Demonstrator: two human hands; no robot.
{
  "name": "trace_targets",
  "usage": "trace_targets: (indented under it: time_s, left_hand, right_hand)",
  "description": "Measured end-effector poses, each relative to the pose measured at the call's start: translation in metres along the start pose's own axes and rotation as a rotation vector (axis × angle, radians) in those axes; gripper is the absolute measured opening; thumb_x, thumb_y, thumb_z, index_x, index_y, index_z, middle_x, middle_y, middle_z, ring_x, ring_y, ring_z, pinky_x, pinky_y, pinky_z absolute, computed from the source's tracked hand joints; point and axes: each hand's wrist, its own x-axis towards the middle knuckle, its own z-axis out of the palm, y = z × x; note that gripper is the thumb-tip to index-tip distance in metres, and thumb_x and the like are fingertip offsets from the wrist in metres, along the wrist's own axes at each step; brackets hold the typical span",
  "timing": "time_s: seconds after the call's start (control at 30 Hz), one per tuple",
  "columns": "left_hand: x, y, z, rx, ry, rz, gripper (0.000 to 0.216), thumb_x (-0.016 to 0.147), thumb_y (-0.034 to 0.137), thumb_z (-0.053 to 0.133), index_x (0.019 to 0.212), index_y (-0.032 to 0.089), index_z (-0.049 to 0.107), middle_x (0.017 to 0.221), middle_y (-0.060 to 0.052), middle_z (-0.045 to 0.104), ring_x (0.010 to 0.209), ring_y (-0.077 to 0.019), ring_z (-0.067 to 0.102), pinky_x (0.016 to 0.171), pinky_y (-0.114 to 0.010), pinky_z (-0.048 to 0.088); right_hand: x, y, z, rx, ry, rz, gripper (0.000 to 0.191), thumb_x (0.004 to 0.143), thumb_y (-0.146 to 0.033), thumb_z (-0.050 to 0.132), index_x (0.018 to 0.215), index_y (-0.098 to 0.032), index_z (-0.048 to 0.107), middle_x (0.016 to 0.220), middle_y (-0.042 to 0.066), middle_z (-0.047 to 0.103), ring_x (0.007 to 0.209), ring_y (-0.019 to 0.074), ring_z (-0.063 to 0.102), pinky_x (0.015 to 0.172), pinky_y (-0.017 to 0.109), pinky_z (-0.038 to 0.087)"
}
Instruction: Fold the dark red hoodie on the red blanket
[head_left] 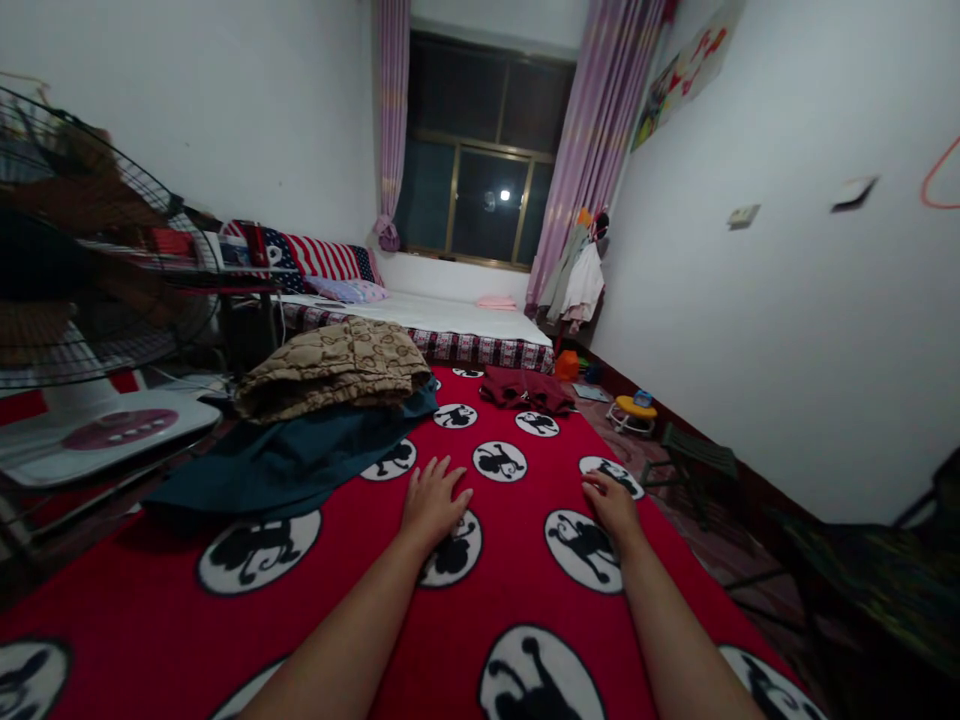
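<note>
My left hand (433, 503) rests palm down on a red blanket (510, 555) patterned with white circles and black monkey figures. Its fingers are spread and hold nothing. Near the blanket's right edge is my right hand (613, 505), fingers loosely bent and a little apart, with nothing visible in it. Left of my left hand lies a dark teal garment (300, 460). Piled on top of that is a tan patterned garment (345, 365). A folded maroon garment (527, 388) lies at the blanket's far end.
A large fan (112, 420) stands at the left. Beyond the blanket is a bed with a white sheet (450, 312) under a window. To the right are a yellow-topped stool (634, 408), a dark folding stool (697, 450) and a camouflage-coloured chair (877, 570).
</note>
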Motion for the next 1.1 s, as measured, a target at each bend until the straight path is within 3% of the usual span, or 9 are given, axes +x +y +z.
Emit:
trace_targets:
  time_s: [0.2, 0.67, 1.1]
  left_hand:
    - [0.002, -0.005, -0.005, -0.112, 0.035, -0.008, 0.038, 0.085, 0.037, 0.054, 0.120, 0.027, 0.064, 0.142, -0.005, 0.049, 0.134, -0.0248, 0.038, 0.112, -0.045, 0.024]
    - [0.001, -0.006, -0.005, -0.171, 0.052, -0.006, 0.034, 0.084, 0.034, 0.057, 0.115, 0.026, 0.067, 0.140, -0.005, 0.051, 0.133, -0.0245, 0.039, 0.112, -0.044, 0.024]
    - [0.002, -0.005, -0.004, -0.176, 0.063, -0.020, 0.030, 0.084, 0.033, 0.056, 0.112, 0.028, 0.067, 0.138, -0.003, 0.053, 0.132, -0.0234, 0.040, 0.112, -0.043, 0.025]
  right_hand:
    - [0.002, 0.006, 0.003, 0.050, 0.003, -0.037, 0.033, 0.073, -0.036, 0.053, 0.093, -0.019, 0.074, 0.121, 0.010, 0.066, 0.112, 0.0261, 0.060, 0.099, 0.038, 0.043]
    - [0.004, 0.012, 0.007, 0.082, -0.004, -0.038, 0.039, 0.071, -0.041, 0.052, 0.095, -0.018, 0.074, 0.122, 0.013, 0.064, 0.114, 0.0284, 0.059, 0.100, 0.041, 0.041]
    - [-0.001, -0.006, -0.004, -0.037, -0.035, 0.020, 0.030, 0.077, -0.032, 0.052, 0.097, -0.020, 0.071, 0.121, 0.009, 0.065, 0.112, 0.0240, 0.059, 0.098, 0.036, 0.043]
